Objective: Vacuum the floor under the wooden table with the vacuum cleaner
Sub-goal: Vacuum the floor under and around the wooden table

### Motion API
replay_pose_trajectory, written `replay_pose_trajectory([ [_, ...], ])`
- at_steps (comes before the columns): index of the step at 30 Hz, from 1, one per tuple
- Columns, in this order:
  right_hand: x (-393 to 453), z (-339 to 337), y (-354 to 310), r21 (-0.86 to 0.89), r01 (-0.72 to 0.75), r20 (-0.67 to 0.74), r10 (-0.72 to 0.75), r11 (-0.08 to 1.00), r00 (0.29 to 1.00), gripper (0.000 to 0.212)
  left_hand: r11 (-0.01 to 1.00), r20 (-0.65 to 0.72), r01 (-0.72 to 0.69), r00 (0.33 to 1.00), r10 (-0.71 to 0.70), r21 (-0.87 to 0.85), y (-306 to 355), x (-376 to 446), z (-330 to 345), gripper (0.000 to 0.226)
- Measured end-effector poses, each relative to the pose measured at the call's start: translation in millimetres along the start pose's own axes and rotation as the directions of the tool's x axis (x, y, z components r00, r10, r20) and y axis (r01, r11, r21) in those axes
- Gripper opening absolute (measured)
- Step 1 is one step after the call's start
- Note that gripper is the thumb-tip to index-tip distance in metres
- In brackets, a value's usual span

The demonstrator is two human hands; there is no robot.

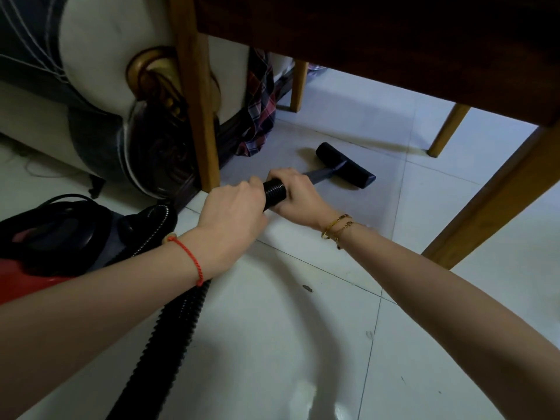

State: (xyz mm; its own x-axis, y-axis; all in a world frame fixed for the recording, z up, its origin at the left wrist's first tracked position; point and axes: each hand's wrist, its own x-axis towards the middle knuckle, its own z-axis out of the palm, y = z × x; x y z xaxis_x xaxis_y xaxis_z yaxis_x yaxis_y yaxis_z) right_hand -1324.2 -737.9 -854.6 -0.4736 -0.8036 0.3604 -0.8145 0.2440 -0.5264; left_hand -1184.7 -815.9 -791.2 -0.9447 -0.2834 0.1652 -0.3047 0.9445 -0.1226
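Vacuum hose (274, 194) clenched by both hands' grip; nozzle (345, 169) just beyond.

Vacuum body (36, 237) cut by left edge; hose (169, 338) partly behind left hand (233, 213).

1. Home, living area by the look of it.
2. Upper left of the frame: upholstered sofa (100, 56) with a gilt scroll arm and dark carved base.
3. Top and right: wooden table (378, 40) on light wood legs.
4. Centre: plaid cloth (260, 95) hanging beside the sofa.
5. Lower frame: glossy white tiled floor (272, 344).
6. Left edge: red household vacuum cleaner (27, 280).
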Motion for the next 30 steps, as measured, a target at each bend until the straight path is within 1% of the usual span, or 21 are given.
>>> replay_pose_trajectory([
  [7,-4.3,12.5,-21.5,0.033,0.028,-0.011,-0.028,0.999,1.0,0.017,0.999,-0.014,0.018,1.0,-0.018,0.032,-13.4,-23.0,-8.7,0.025],
  [12,-6.0,14.0,-20.0,0.026,0.037,-0.025,-0.036,0.999,0.999,0.017,0.999,0.007,0.013,1.0,-0.014,0.033,-10.8,-24.0,-8.8,0.027],
  [16,-6.7,8.6,-3.8,0.012,0.013,-0.011,-0.013,1.0,1.0,0.016,1.0,0.013,0.017,1.0,-0.017,0.011,0.6,-12.2,0.6,0.028],
  [22,-6.8,0.0,35.0,-0.015,-0.013,0.018,0.013,1.0,1.0,0.023,1.0,0.037,0.009,0.999,-0.009,-0.014,28.2,19.1,24.6,0.025],
  [24,-6.3,-4.9,46.5,-0.023,-0.012,-0.006,0.012,1.0,1.0,0.025,1.0,0.036,0.016,0.999,-0.015,-0.022,36.8,32.5,31.4,0.027],
  [27,-3.6,-11.1,65.0,-0.038,0.012,-0.059,-0.014,0.999,0.998,0.021,1.0,0.033,0.009,0.999,-0.008,-0.018,50.7,57.4,41.2,0.03],
  [30,3.4,-13.4,91.0,-0.081,-0.031,-0.07,0.025,0.996,0.997,0.018,1.0,0.044,0.003,0.999,-0.003,-0.006,65.2,85.0,51.8,0.028],
])
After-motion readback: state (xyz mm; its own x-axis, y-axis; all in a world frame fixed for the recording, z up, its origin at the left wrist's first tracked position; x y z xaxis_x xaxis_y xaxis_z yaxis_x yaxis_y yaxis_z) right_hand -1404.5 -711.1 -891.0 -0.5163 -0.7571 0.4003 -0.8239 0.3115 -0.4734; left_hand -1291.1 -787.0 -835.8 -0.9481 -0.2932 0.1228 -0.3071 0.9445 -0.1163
